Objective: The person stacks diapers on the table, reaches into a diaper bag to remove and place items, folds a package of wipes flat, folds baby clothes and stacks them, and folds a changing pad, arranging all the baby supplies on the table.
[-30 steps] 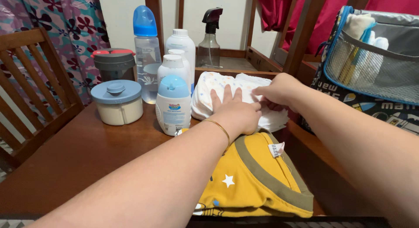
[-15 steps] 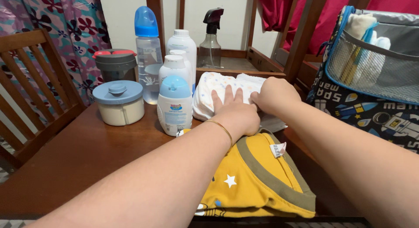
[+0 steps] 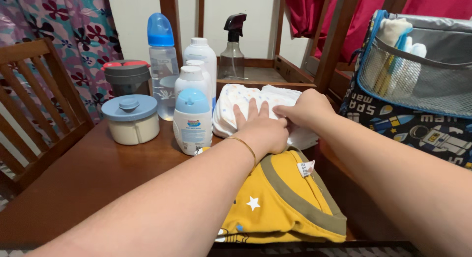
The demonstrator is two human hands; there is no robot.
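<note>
Pressing flat, left hand (image 3: 260, 127) covers diaper (image 3: 236, 97); right hand (image 3: 305, 109) seemingly pinches edge (fingertips hidden).

Thin gold bangle (image 3: 244, 145), bare forearms

Colourful label on the blue-capped lotion bottle (image 3: 192, 122) — white tag (image 3: 305, 168) on the yellow garment (image 3: 285, 198)

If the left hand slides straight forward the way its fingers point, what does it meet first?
Probably only more of the white diaper under the left hand; past it, the wooden rail, though depth is unclear.
</note>
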